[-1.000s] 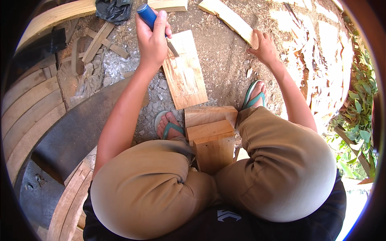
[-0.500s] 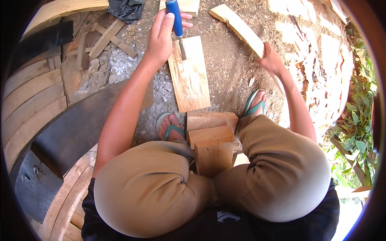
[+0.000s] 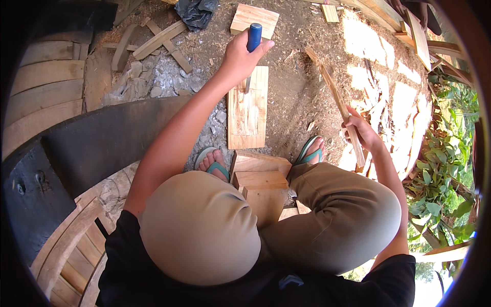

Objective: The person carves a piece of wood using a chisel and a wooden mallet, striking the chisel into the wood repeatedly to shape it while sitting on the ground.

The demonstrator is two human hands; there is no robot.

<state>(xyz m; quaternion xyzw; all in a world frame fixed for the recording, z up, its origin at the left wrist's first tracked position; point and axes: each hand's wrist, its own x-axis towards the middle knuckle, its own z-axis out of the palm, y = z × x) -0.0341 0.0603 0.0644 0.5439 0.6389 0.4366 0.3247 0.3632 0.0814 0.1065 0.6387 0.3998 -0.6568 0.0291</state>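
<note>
My left hand [image 3: 239,57] is closed round the blue handle of a chisel [image 3: 254,37], the thumb sticking out to the right. The chisel stands nearly upright, its blade pointing down at the flat wooden board [image 3: 247,120] on the ground before me. Pale, roughened wood shows on the board's face around the blade. Out to the right, my right hand [image 3: 361,132] grips a long wooden stick [image 3: 335,91] near its lower end. The stick is held slanting, its far end up and to the left, its narrow side toward me.
Wooden blocks [image 3: 262,180] stand between my legs, just below the board. Another wood piece [image 3: 254,20] lies beyond it. Black plastic [image 3: 197,13], wood scraps [image 3: 161,40] and a dark curved panel [image 3: 112,134] are to the left; leafy plants [image 3: 437,169] grow at the right.
The stick in my right hand has turned from its broad face to its narrow side. My left hand has turned on the chisel handle, its fingers now wrapped closer. The whole view has shifted.
</note>
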